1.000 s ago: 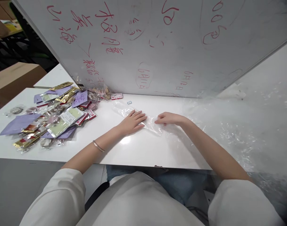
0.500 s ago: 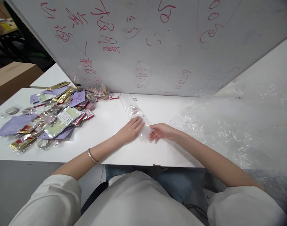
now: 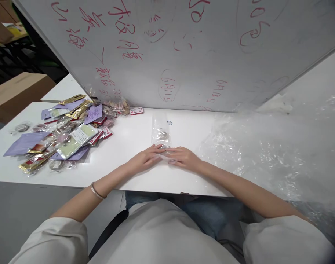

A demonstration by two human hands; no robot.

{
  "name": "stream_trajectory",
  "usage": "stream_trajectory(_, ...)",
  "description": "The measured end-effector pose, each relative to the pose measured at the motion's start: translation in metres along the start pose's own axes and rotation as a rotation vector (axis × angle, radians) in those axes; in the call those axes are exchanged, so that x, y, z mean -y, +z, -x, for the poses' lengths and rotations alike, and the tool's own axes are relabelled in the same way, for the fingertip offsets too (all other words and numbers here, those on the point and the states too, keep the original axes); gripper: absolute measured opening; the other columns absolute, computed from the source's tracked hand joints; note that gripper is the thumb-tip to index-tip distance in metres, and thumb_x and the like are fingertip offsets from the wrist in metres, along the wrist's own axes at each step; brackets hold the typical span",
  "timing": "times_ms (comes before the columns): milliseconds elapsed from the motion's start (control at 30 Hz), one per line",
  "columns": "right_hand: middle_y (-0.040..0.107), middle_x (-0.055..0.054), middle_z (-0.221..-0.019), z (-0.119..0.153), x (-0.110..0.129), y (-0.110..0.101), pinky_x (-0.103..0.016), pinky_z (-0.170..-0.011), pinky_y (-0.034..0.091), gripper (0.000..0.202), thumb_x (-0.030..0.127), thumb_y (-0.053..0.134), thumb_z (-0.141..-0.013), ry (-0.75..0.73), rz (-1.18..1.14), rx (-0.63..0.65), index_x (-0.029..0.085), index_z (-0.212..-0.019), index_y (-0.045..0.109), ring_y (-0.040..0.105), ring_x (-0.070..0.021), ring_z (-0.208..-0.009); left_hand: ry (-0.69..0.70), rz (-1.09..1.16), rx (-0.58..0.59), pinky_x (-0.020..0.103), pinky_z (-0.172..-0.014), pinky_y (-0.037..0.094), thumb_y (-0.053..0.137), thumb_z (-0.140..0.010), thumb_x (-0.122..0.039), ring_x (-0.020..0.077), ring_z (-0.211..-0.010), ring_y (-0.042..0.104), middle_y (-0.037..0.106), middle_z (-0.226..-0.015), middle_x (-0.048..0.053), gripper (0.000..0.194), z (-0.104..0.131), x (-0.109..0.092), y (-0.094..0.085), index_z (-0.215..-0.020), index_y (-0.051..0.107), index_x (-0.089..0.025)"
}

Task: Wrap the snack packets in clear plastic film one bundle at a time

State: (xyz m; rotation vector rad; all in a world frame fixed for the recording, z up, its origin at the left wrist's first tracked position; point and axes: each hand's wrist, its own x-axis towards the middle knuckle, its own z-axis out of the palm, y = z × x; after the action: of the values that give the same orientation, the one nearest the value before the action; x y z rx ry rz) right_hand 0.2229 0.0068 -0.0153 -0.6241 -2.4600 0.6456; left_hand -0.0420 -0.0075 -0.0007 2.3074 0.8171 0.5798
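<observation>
A clear plastic bag (image 3: 157,129) lies on the white table with its length pointing away from me. A small dull object (image 3: 163,135) shows inside it, too blurred to name. My left hand (image 3: 145,158) is closed on the near end of the bag from the left. From the right my right hand (image 3: 186,159) is closed on the same end, its fingertips nearly meeting the left ones. Between the hands the bag's end is lifted and folded over toward me. The fingers partly cover the bag's contents.
Left on the table (image 3: 123,145) is a heap of small packets (image 3: 79,136), purple, green, gold and clear. A whiteboard (image 3: 195,66) with red writing stands along the back. Crumpled clear plastic film (image 3: 263,154) spreads over the right side. A small red-and-white card (image 3: 136,110) lies by the board.
The bag has turned from slanted to nearly straight. My right hand has moved onto its near end, and my left hand has shifted from lying flat on it to gripping that end.
</observation>
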Motion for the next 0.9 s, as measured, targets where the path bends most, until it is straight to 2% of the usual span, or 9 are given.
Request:
stream_trajectory(100, 0.07, 0.0, -0.068, -0.009, 0.011, 0.004, -0.031, -0.072, 0.051, 0.034, 0.042, 0.054, -0.095, 0.389, -0.122, -0.092, 0.022, -0.072, 0.069, 0.066, -0.0173, -0.072, -0.232, 0.069, -0.201, 0.036, -0.088, 0.054, 0.044, -0.102, -0.038, 0.021, -0.098, 0.069, 0.072, -0.099, 0.006, 0.034, -0.002, -0.01, 0.003, -0.092, 0.07, -0.019)
stream_trajectory(200, 0.058, 0.004, -0.054, -0.02, 0.021, 0.0, -0.026, -0.06, 0.044, 0.032, 0.043, 0.061, -0.088, 0.74, -0.289, -0.113, 0.021, -0.066, 0.065, 0.055, -0.012, -0.055, -0.355, 0.002, -0.305, 0.028, -0.063, 0.048, 0.046, -0.1, -0.04, 0.0139, -0.064, 0.057, 0.057, -0.07, 0.001, 0.041, -0.006, -0.014, 0.009, -0.069, 0.058, -0.018)
stream_trajectory(367, 0.067, -0.002, -0.065, -0.035, 0.024, -0.001, -0.026, -0.049, 0.048, 0.024, 0.033, 0.066, -0.081, 1.087, -0.558, -0.095, 0.019, -0.062, 0.062, 0.057, -0.0126, -0.051, -0.281, -0.373, -0.56, 0.038, -0.077, 0.054, 0.053, -0.096, -0.03, 0.0228, -0.092, 0.062, 0.06, -0.098, 0.011, 0.016, -0.01, -0.018, 0.023, -0.101, 0.058, -0.015)
stream_trajectory(433, 0.069, -0.006, -0.068, -0.038, 0.023, 0.001, -0.027, -0.048, 0.05, 0.025, 0.031, 0.064, -0.082, 1.11, -0.592, -0.084, 0.018, -0.061, 0.062, 0.061, -0.0148, -0.054, -0.058, -0.555, -0.502, 0.045, -0.096, 0.051, 0.049, -0.095, -0.019, 0.0274, -0.118, 0.058, 0.059, -0.12, 0.017, 0.031, -0.007, -0.025, 0.029, -0.126, 0.051, -0.014)
stream_trajectory(533, 0.071, -0.009, -0.073, -0.039, 0.025, 0.0, -0.028, -0.053, 0.054, 0.027, 0.032, 0.061, -0.086, 1.111, -0.643, -0.079, 0.017, -0.064, 0.063, 0.068, -0.0184, -0.065, 0.123, -0.657, -0.186, 0.049, -0.115, 0.037, 0.046, -0.092, -0.014, 0.032, -0.142, 0.04, 0.05, -0.143, 0.021, 0.051, -0.002, -0.036, 0.036, -0.142, 0.041, -0.008)
stream_trajectory(633, 0.073, -0.01, -0.079, -0.038, 0.024, -0.009, -0.032, -0.065, 0.057, 0.035, 0.043, 0.056, -0.092, 1.069, -0.602, -0.111, 0.018, -0.071, 0.068, 0.071, -0.022, -0.077, 0.019, -0.647, -0.053, 0.053, -0.12, 0.027, 0.048, -0.093, -0.031, 0.0372, -0.148, 0.028, 0.038, -0.154, 0.026, 0.064, -0.001, -0.037, 0.039, -0.148, 0.034, 0.0)
stream_trajectory(700, 0.073, -0.009, -0.087, -0.037, 0.014, -0.019, -0.036, -0.078, 0.056, 0.037, 0.046, 0.05, -0.095, 0.979, -0.341, -0.219, 0.02, -0.078, 0.07, 0.071, -0.0242, -0.087, -0.023, -0.633, -0.023, 0.054, -0.122, 0.022, 0.046, -0.096, -0.042, 0.0361, -0.149, 0.026, 0.036, -0.156, 0.022, 0.067, -0.002, -0.033, 0.039, -0.15, 0.034, -0.005)
stream_trajectory(800, 0.068, -0.01, -0.113, -0.04, -0.018, -0.036, -0.039, -0.093, 0.05, 0.022, 0.03, 0.052, -0.093, 0.801, 0.078, -0.347, 0.021, -0.106, 0.068, 0.067, -0.0248, -0.102, -0.054, -0.632, -0.026, 0.056, -0.123, 0.019, 0.045, -0.096, -0.051, 0.0356, -0.151, 0.022, 0.038, -0.157, 0.015, 0.064, -0.004, -0.025, 0.036, -0.148, 0.04, -0.014)
stream_trajectory(900, 0.061, -0.013, -0.125, -0.046, -0.056, -0.053, -0.04, -0.099, 0.048, 0.034, 0.018, 0.058, -0.085, 0.746, 0.098, -0.241, 0.018, -0.119, 0.062, 0.063, -0.0237, -0.107, -0.052, -0.619, -0.021, 0.054, -0.122, 0.022, 0.047, -0.096, -0.052, 0.0356, -0.15, 0.025, 0.041, -0.156, 0.013, 0.061, -0.006, -0.02, 0.031, -0.145, 0.045, -0.016)
